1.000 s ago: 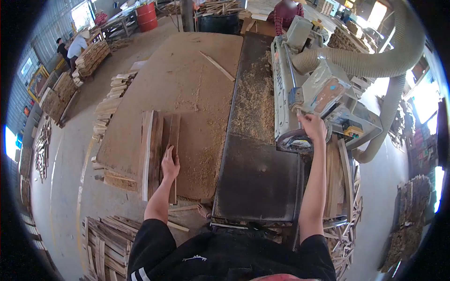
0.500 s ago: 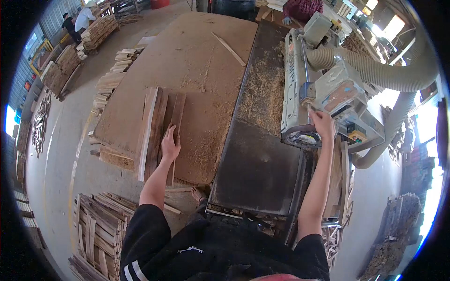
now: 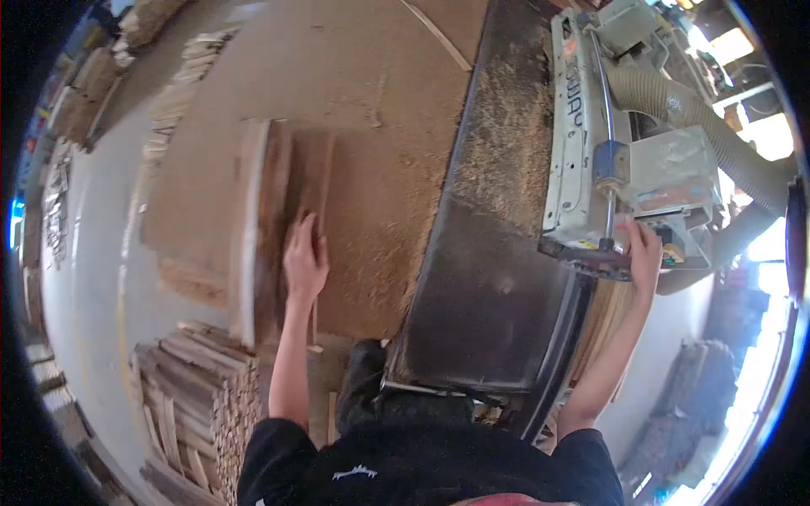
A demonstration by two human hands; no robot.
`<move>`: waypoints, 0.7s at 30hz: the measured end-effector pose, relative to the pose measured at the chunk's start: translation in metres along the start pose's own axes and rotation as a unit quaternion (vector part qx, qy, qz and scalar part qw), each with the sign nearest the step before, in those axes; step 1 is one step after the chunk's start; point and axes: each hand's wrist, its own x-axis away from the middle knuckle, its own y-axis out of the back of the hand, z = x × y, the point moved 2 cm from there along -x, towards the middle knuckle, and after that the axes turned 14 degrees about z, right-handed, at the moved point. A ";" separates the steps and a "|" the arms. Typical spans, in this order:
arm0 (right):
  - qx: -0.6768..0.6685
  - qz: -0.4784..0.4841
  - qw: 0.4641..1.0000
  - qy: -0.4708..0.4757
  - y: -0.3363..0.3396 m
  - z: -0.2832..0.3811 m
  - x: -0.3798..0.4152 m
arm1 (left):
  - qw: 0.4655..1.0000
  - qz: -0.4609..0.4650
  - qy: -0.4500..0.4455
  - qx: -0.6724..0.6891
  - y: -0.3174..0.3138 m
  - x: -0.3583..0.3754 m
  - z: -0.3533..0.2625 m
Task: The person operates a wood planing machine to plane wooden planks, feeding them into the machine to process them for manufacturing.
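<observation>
My left hand [image 3: 305, 260] rests beside and partly over a narrow wooden strip [image 3: 317, 173] on the brown worktop [image 3: 380, 211], its fingers stretched out and slightly apart. Just left of it lie several long boards side by side, one with a pale edge [image 3: 250, 228]; motion blurs them. My right hand [image 3: 645, 253] is at the near end of a pale machine housing [image 3: 574, 143], fingers bent against it. What those fingers grip is hidden. Next to that hand are a metal rod and a blue block [image 3: 611, 163] on the housing.
A dark metal bed [image 3: 485, 304] with sawdust [image 3: 494, 152] runs under the machine. A ribbed hose [image 3: 675, 97] leads off to the right. A thin wood strip [image 3: 439, 35] lies farther up the worktop. Stacked wood [image 3: 198, 396] stands on the floor at lower left.
The view has shifted, and the machine appears farther right. My right hand has moved from beside the blue block toward the housing's outer near end. My left hand remains by the boards.
</observation>
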 end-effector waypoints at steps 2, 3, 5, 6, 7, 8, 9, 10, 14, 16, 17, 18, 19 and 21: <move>-0.061 0.045 0.997 -0.033 -0.002 0.009 0.000 | 1.000 0.001 0.012 -0.003 0.000 -0.005 -0.001; -0.047 0.038 0.997 -0.044 -0.002 0.013 0.000 | 1.000 0.002 0.017 -0.003 0.000 -0.008 0.002; -0.077 0.051 0.986 -0.137 0.001 0.016 0.001 | 0.998 0.035 0.039 -0.034 0.002 -0.011 0.003; -0.038 0.045 0.986 -0.154 0.004 0.024 0.001 | 0.997 0.043 0.039 -0.046 0.001 -0.013 0.001; -0.010 0.048 0.986 -0.160 0.000 0.033 0.000 | 0.996 0.055 0.044 -0.056 0.002 -0.014 0.001; 0.016 0.054 0.984 -0.167 -0.001 0.037 -0.001 | 0.995 0.060 0.044 -0.066 -0.002 -0.014 0.005; 0.050 0.058 0.980 -0.186 0.002 0.038 -0.001 | 0.994 0.065 0.042 -0.081 -0.004 -0.012 0.009; 0.034 0.040 0.978 -0.201 0.002 0.035 0.000 | 0.992 0.082 0.054 -0.080 -0.006 -0.009 0.012; -0.014 0.061 0.977 -0.204 0.005 0.007 0.005 | 0.984 0.143 0.080 -0.072 0.000 -0.016 0.016; 0.002 0.115 0.974 -0.195 0.021 0.011 -0.003 | 0.981 0.155 0.090 -0.069 -0.002 -0.002 0.020; 0.032 0.104 0.972 -0.208 0.025 0.019 -0.007 | 0.980 0.160 0.097 -0.069 -0.003 0.003 0.024; 0.060 0.094 0.969 -0.221 0.025 0.028 -0.009 | 0.967 0.201 0.116 -0.105 0.002 -0.005 0.019; 0.084 0.085 0.965 -0.233 0.019 0.033 -0.010 | 0.967 0.207 0.121 -0.090 0.004 0.011 0.029; 0.114 0.066 0.958 -0.256 0.004 0.033 -0.007 | 0.956 0.216 0.168 -0.106 0.002 0.014 0.020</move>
